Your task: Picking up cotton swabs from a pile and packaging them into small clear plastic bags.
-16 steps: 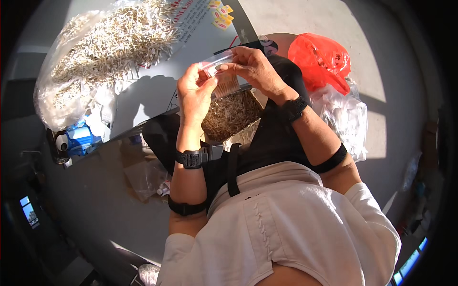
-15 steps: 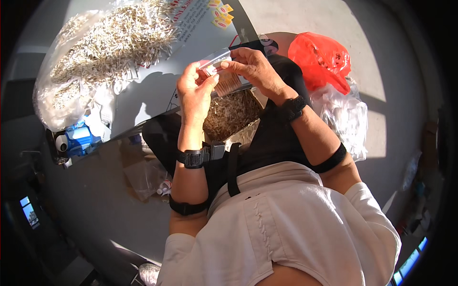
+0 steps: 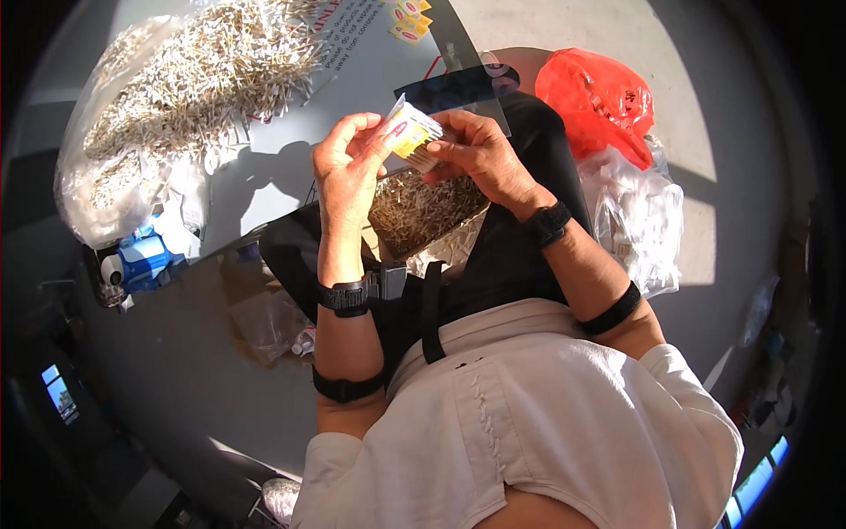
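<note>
Both my hands meet over my lap on a small clear packet with a yellow label. My left hand pinches its left side between thumb and fingers. My right hand grips its right side, and thin pale sticks poke out of the packet between my fingers. Just below my hands a container of loose small sticks rests on my black-clad lap.
A big clear bag of many pale sticks lies on a white board at the upper left. A red plastic bag and a clear bag of white items sit to the right. A blue-and-white carton lies at the left.
The small packet has turned, so its yellow label now faces the camera. Both hands stay on it in about the same place.
</note>
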Demonstrator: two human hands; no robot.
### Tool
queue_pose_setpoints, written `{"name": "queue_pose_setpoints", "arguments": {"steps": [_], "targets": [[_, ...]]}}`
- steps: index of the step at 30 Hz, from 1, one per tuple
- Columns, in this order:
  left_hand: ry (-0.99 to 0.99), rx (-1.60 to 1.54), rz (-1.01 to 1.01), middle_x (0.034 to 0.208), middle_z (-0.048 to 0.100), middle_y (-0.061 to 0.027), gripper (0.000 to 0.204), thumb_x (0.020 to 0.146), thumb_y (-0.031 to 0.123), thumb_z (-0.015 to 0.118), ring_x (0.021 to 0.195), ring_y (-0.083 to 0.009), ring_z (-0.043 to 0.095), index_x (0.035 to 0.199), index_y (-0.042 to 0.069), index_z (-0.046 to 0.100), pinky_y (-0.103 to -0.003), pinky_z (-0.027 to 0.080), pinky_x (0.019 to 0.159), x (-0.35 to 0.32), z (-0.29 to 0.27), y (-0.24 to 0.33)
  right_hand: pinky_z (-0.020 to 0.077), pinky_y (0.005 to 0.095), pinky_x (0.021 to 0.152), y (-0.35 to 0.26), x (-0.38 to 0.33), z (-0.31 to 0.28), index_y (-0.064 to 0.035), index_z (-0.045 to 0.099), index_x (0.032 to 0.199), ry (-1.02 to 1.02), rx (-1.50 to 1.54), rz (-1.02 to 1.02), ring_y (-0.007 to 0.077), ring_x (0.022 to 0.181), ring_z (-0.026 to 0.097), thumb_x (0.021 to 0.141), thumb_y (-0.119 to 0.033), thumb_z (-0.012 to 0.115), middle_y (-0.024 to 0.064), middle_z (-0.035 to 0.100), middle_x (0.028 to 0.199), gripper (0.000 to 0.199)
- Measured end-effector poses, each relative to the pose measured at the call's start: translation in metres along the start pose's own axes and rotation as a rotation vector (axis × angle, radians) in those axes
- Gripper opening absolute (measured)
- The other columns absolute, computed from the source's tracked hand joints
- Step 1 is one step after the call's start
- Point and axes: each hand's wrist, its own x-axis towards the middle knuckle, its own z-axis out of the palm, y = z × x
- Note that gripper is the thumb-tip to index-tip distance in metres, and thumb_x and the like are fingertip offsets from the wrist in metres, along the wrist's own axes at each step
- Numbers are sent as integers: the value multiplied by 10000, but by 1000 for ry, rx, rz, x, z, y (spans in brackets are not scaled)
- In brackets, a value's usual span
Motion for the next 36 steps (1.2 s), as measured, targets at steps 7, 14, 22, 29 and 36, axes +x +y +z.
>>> {"name": "queue_pose_setpoints", "arguments": {"steps": [7,14,22,29,36], "targets": [[31,-331,-111,830,640,-43,214,826,32,708,638,-73,543,1013,-31,624,-205,443,537,-3,4,10,525,257,633,12,-5,-2,-5,528,1211,69,277,84,128,899,641,874,-88,676,42,656,1031,377],[-4,-316,-265,739,609,-19,88,826,45,710,594,-63,517,859,1,641,-186,378,493,-8,-7,16,493,215,656,-8,-11,7,-35,492,1305,57,30,36,85,832,605,866,-69,679,19,634,1012,478],[-70,-244,-317,708,596,-30,64,833,16,678,569,-65,508,826,-9,619,-189,357,455,-6,-13,15,478,210,657,5,-6,-2,-56,475,1333,-56,-36,-136,79,800,572,821,3,706,17,615,1029,565],[-173,-622,-429,730,595,-77,49,847,5,613,564,-102,505,828,-36,593,-206,369,462,-6,-17,16,519,226,733,14,-3,-3,-97,510,1294,-122,389,30,78,834,589,919,-85,624,-3,619,1061,392],[-253,-364,-332,712,580,-67,29,836,4,581,572,-92,497,814,-16,586,-208,387,488,-6,-14,25,513,226,743,19,-3,-6,-104,518,1280,-180,489,6,66,846,583,918,-85,623,-12,613,1064,377]]}}
